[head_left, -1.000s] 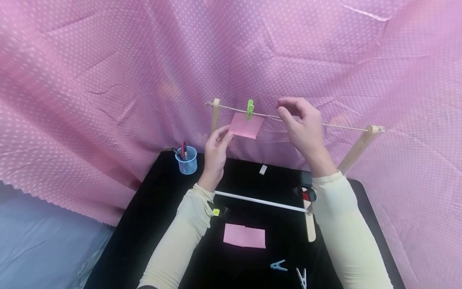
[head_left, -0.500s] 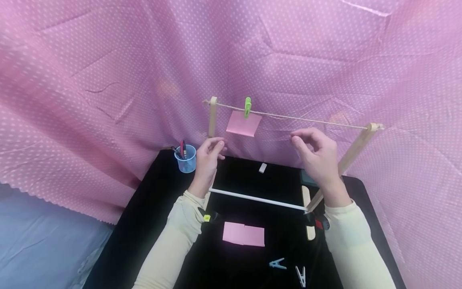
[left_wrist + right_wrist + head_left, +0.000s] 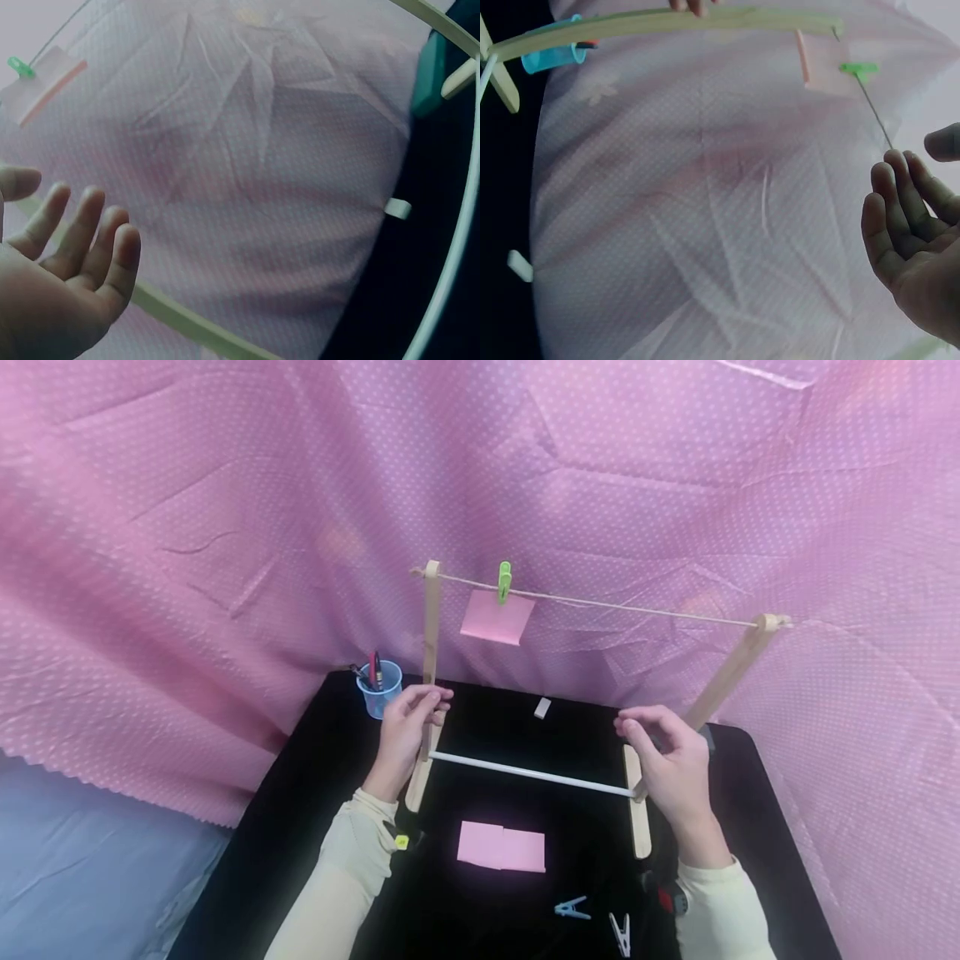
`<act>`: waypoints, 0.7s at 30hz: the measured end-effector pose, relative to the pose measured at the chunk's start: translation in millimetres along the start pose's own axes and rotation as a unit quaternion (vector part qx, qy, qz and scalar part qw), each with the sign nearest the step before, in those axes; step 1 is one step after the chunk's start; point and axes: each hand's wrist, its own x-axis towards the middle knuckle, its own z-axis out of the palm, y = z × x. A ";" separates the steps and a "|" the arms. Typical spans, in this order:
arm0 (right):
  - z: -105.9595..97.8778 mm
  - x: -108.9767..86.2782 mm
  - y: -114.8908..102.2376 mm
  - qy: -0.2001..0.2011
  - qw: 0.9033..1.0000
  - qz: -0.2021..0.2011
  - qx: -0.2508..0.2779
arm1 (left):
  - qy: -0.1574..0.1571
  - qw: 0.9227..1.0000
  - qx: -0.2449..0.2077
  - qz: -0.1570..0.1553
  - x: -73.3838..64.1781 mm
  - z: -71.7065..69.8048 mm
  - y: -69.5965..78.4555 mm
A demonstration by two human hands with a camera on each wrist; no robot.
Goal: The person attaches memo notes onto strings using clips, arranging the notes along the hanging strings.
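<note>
A pink paper square (image 3: 495,620) hangs from a string (image 3: 622,607), held by a green clothespin (image 3: 504,583) near the left post. My left hand (image 3: 407,731) is beside the lower part of the left wooden post (image 3: 431,627), fingers loosely curved and holding nothing. In the left wrist view that hand (image 3: 71,270) has its thumb and fingers apart. My right hand (image 3: 671,760) is in front of the right wooden post (image 3: 731,672), also holding nothing. The right wrist view shows that hand (image 3: 922,232) with relaxed fingers and the thumb apart.
Two pink paper squares (image 3: 501,847) lie side by side on the black table (image 3: 510,927). A blue clothespin (image 3: 573,907) and a white clothespin (image 3: 620,934) are at the front. A white rod (image 3: 532,772) joins the posts' feet. Behind stand a blue pen cup (image 3: 380,691) and a white block (image 3: 542,707).
My left hand has let go of the hanging paper's lower corner and moved down and left. My right hand has come down from the string. The paper stays clipped.
</note>
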 end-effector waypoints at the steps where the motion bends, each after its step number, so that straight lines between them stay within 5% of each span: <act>1: -1.4 -5.7 2.8 0.008 1.000 0.005 0.008 | -0.006 1.000 0.000 0.003 -1.7 -3.8 -3.1; 7: -8.4 -40.2 18.6 0.042 0.998 0.024 0.047 | -0.036 0.999 0.001 0.021 -10.5 -20.5 -18.9; 21: -24.3 -122.0 50.1 0.139 0.982 0.111 0.065 | -0.056 0.998 0.032 -0.010 -47.6 -39.7 -62.4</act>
